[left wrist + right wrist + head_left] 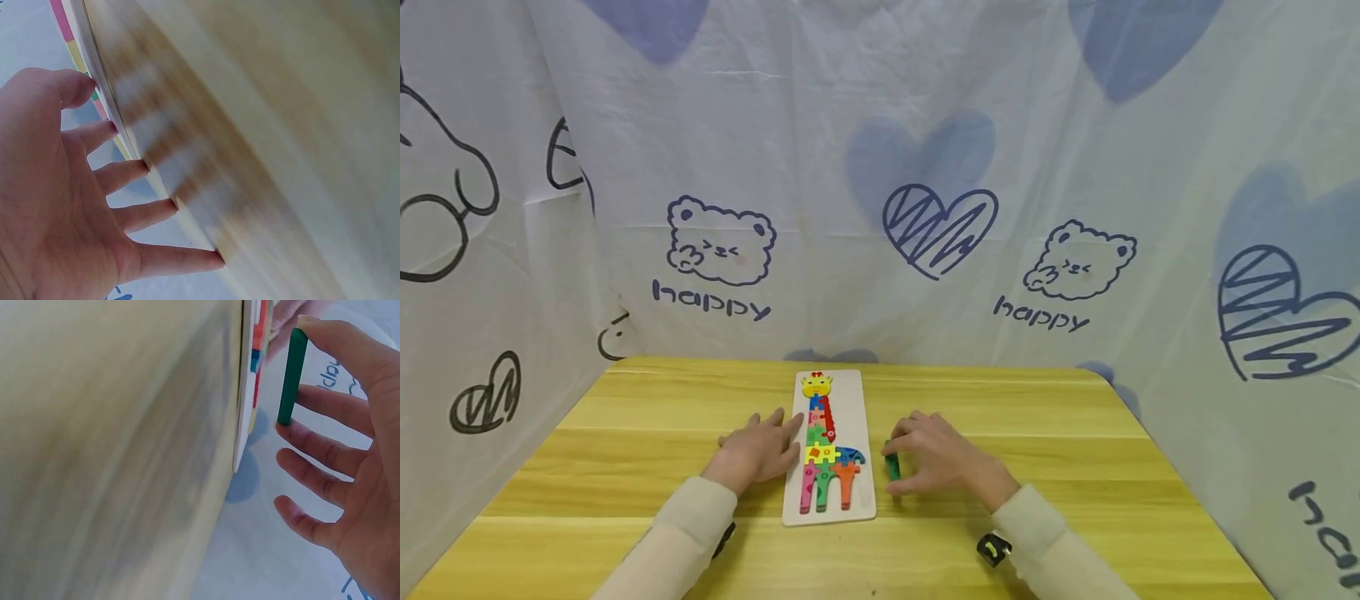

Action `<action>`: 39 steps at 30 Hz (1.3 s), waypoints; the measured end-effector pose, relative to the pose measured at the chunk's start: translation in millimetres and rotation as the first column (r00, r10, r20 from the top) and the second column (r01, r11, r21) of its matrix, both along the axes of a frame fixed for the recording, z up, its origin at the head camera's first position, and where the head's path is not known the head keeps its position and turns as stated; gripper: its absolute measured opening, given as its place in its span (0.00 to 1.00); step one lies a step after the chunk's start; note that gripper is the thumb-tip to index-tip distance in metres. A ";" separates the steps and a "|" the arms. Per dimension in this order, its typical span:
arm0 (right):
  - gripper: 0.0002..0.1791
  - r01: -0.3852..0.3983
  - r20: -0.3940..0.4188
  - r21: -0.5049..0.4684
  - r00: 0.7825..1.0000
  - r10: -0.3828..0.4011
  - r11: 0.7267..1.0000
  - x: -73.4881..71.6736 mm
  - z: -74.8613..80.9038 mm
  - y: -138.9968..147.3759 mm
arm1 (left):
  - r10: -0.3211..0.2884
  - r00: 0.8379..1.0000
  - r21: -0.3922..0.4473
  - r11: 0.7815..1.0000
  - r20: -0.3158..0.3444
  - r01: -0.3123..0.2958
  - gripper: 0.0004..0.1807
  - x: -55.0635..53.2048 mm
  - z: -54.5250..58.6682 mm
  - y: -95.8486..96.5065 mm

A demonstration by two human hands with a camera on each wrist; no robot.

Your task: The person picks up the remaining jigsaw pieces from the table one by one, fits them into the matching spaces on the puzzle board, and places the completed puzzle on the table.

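Note:
A white puzzle board [850, 408] lies on the wooden table, bearing a giraffe made of colourful interlocking pieces [822, 455]. To its left is my left hand [754, 450], fingers spread and fingertips down on the tabletop; its thumb and index finger reach the board's left edge. On the other side, my right hand [942, 454] pinches a green puzzle piece [892, 467] by its ends, between thumb and fingertips. In the right wrist view the green piece [292, 378] appears as a thin bar held off the table, its flat face turned away.
The pale wooden table [1037, 417] extends around the board. Behind and at both sides hangs a white cloth [820, 292] printed with hearts, bears and lettering. A small black device [994, 549] sits at my right wrist.

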State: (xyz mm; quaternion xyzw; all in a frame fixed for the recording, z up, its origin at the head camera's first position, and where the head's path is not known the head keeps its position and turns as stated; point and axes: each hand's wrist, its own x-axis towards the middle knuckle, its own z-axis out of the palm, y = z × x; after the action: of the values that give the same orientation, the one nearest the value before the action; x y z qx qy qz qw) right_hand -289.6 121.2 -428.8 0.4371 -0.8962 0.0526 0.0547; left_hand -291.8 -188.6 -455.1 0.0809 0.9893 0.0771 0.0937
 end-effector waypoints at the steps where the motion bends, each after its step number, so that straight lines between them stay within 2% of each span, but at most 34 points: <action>1: 0.28 0.001 0.003 0.010 1.000 -0.001 1.000 0.3 -1.6 -1.6 | 0.000 1.000 0.000 1.000 0.000 0.000 0.33 0.0 -0.2 -0.1; 9: 0.29 -0.013 0.013 0.040 1.000 0.012 0.999 5.1 -11.4 -14.4 | -0.001 1.000 -0.005 1.000 -0.004 0.001 0.33 0.5 -1.7 0.4; 16: 0.31 -0.024 -0.027 0.055 0.999 0.025 0.998 6.0 -15.0 -25.2 | -0.006 1.000 -0.012 1.000 -0.010 0.006 0.33 -1.7 -2.5 -0.3; 21: 0.31 -0.005 -0.005 0.057 1.000 0.005 0.998 6.3 -17.4 -31.3 | -0.012 1.000 -0.010 1.000 -0.012 0.012 0.33 -1.3 -1.7 -0.3; 39: 0.31 0.029 0.016 0.092 0.999 -0.031 0.995 5.8 -16.6 -41.7 | -0.006 1.000 -0.002 1.000 -0.003 0.006 0.33 -1.4 -0.7 0.4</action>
State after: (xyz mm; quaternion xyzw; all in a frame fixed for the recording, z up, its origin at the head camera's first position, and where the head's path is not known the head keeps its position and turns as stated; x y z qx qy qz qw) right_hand -283.8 79.5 -445.5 0.4253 -0.9045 0.0141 0.0275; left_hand -293.2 -188.1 -455.8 0.0840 0.9893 0.0756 0.0925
